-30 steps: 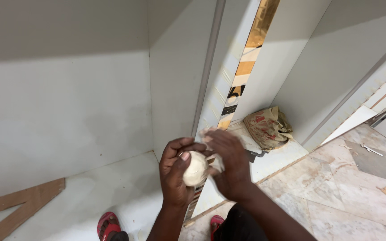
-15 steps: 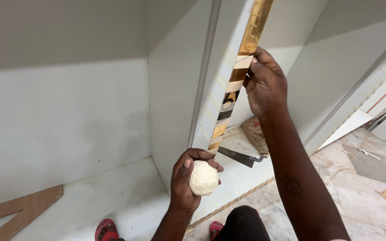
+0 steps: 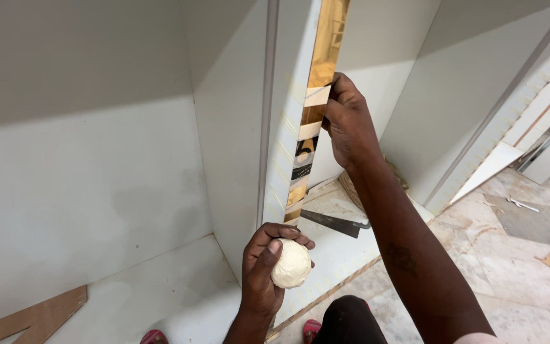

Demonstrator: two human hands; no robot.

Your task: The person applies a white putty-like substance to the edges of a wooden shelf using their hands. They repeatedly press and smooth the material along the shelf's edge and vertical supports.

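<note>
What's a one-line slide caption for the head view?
Left hand holds a pale putty ball while right hand presses against the gold mirror strip on a white cabinet panel's edge.

- The upright panel point(image 3: 249, 127) stands in the middle, with one cabinet bay on its left and another on its right.
- A strip point(image 3: 316, 108) runs up the panel's front edge.
- The right hand point(image 3: 348, 121) rests against the strip, high up.
- The left hand point(image 3: 268, 267) is below it, near the foot of the strip, closed around a ball of putty point(image 3: 291, 264).
- A scraper point(image 3: 335, 223) lies on the right bay's floor, between the two hands.
- What may be a bag point(image 3: 351, 188) sits behind the right forearm.
- A board offcut point(image 3: 27, 318) lies at the far left.
</note>
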